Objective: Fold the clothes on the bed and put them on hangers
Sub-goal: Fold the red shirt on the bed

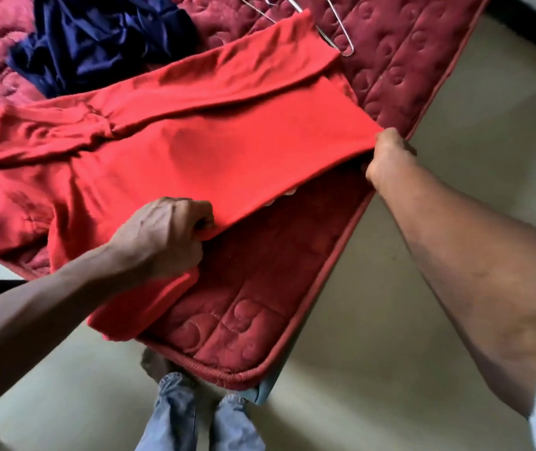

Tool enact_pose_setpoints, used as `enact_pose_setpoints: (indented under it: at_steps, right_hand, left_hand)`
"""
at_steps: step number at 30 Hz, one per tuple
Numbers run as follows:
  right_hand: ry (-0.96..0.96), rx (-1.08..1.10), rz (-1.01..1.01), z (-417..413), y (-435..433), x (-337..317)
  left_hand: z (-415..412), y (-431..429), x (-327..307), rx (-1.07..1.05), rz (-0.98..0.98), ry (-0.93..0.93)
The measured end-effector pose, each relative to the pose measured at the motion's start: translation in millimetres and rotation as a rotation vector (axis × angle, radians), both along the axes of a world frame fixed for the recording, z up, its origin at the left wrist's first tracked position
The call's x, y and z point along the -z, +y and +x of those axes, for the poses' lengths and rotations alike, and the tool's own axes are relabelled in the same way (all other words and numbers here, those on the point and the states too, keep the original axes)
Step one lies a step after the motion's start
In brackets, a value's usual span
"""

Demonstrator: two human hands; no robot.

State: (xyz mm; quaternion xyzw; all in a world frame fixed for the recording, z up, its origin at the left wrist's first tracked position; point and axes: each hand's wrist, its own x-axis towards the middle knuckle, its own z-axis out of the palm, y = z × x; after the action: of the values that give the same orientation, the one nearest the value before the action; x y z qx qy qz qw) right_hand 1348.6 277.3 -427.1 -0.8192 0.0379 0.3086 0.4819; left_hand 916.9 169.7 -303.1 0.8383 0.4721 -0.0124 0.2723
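A bright red garment (214, 141) lies spread across the dark red quilted mattress (247, 297). Its near edge is lifted off the bed. My left hand (162, 232) grips that edge at the lower middle, fingers curled round the cloth. My right hand (387, 157) pinches the same edge at its right corner, near the mattress side. A sleeve lies bunched at the left. A dark blue garment (97, 40) sits crumpled at the back left. Metal wire hangers (341, 30) lie at the back, partly under the red garment's far end.
The mattress corner (227, 375) points toward me, with pale floor (374, 336) on both sides of it. My legs in blue jeans (195, 418) stand at that corner. A dark strip runs along the top right of the floor.
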Motion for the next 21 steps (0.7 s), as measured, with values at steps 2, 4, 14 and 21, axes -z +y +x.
enact_pose_setpoints:
  at_steps: [2, 4, 14, 21]
  right_hand:
    - [0.024, -0.053, 0.006, 40, 15, 45]
    - [0.051, -0.074, 0.042, 35, 16, 37]
    - [0.145, -0.037, 0.074, -31, -9, -70]
    - [-0.086, 0.047, 0.117, -43, -7, -100]
  left_hand:
    - [0, 6, 2, -0.076, -0.052, 0.011]
    - [0, 12, 4, -0.160, -0.111, 0.047]
    - [-16, 50, -10, -0.059, -0.266, -0.161]
    - [-18, 89, -15, 0.009, -0.473, -0.205]
